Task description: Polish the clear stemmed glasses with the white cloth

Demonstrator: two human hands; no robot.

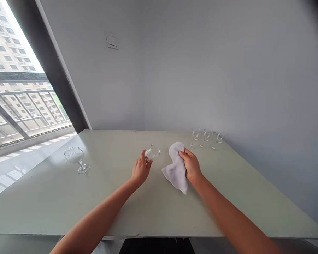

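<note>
Near the middle of the table, my left hand (141, 169) is closed on a small clear stemmed glass (152, 151), which tilts with its rim toward the right. The fingers hide the glass's lower part. To the right, my right hand (190, 163) grips a white cloth (177, 169) between thumb and fingers; the cloth hangs down and to the left. A gap separates the cloth from the glass.
Another stemmed glass (74, 156) stands upright on the left of the pale table (100, 201). At the back right is a group of glasses (206, 137) near the grey wall (214, 70). A window with a railing is at the left.
</note>
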